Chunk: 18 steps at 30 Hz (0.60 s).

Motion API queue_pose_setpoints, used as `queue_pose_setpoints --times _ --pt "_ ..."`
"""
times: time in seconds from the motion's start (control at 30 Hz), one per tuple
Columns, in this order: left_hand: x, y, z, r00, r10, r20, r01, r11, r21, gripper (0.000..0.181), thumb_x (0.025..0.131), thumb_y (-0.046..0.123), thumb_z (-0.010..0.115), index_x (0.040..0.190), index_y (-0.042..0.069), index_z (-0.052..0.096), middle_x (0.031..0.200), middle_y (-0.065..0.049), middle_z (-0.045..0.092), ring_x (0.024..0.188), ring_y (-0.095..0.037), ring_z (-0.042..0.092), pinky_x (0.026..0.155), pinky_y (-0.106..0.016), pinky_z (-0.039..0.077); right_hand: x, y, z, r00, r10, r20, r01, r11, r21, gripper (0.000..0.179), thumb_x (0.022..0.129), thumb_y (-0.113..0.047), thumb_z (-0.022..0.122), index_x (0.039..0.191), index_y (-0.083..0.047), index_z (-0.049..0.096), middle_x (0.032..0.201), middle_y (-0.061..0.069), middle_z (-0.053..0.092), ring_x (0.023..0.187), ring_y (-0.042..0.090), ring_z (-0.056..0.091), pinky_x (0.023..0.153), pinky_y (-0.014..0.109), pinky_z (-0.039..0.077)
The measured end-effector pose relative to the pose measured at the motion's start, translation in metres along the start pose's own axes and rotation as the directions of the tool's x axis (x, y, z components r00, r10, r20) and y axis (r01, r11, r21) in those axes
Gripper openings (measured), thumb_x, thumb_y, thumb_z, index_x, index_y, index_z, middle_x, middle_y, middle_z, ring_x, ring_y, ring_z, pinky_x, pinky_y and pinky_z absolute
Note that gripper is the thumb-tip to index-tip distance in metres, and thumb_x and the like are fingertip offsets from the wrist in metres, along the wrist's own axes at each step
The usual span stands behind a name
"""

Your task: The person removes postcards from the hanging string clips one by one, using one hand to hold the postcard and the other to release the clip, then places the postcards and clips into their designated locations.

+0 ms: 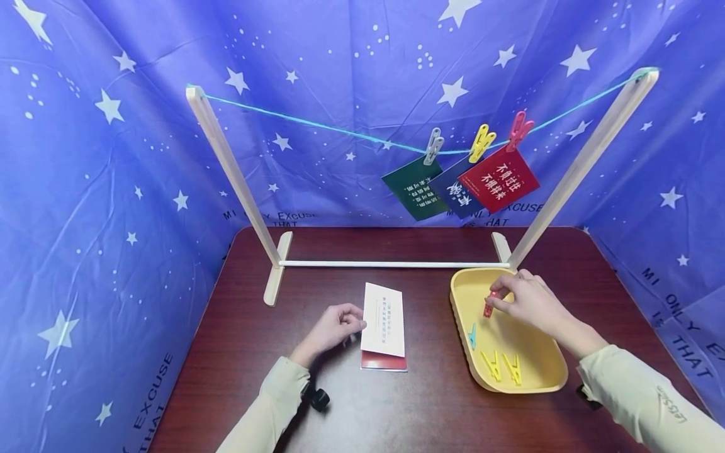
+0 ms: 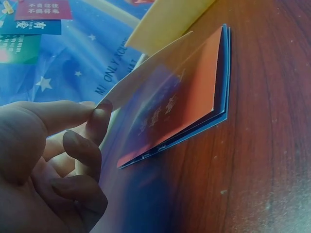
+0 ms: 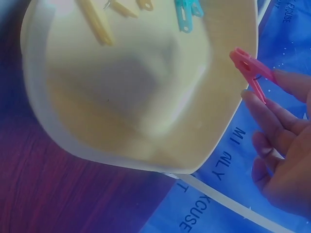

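My left hand (image 1: 334, 327) pinches the left edge of a white card (image 1: 383, 318) printed with dark lettering. In the left wrist view that card is tilted up off a red card (image 2: 194, 90), which tops a small stack with blue edges below. Over the far part of a yellow tray (image 1: 457, 308), my right hand (image 1: 529, 302) holds a red clothespin (image 3: 249, 70) between thumb and fingers. Inside the tray lie a teal clothespin (image 1: 472, 336) and two yellow clothespins (image 1: 491, 365).
A wooden stand with a left post (image 1: 232, 170) and a right post (image 1: 589, 160) carries a teal string (image 1: 317, 124). From it hang a green card (image 1: 416, 189), a blue card (image 1: 455, 179) and a red card (image 1: 501, 179) on clothespins. A white rod (image 1: 391, 264) joins the feet.
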<state>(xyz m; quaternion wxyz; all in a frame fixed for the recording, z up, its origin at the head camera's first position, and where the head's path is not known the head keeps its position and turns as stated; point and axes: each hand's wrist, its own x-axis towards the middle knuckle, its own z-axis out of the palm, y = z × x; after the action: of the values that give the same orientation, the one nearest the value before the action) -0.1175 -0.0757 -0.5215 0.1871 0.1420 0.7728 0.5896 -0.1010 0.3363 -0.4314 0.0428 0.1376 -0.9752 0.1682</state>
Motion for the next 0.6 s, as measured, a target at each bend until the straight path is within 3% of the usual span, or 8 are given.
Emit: queue_pose_setpoints --times 0.6 --pt "-0.0028 -0.0042 0.0054 1.000 0.011 -0.016 -0.011 1.000 0.015 0.022 0.093 0.005 0.073 0.109 -0.010 0.066 0.081 -0.024 0.070 0.052 -0.011 0.051 0.049 -0.018 0.042 -0.0055 0.0036 0.0084 1.000 0.011 0.029 -0.011 1.000 -0.007 0.018 0.088 -0.025 0.082 0.095 -0.011 0.074 0.084 -0.005 0.076 0.092 0.029 0.060 0.088 0.053 0.041"
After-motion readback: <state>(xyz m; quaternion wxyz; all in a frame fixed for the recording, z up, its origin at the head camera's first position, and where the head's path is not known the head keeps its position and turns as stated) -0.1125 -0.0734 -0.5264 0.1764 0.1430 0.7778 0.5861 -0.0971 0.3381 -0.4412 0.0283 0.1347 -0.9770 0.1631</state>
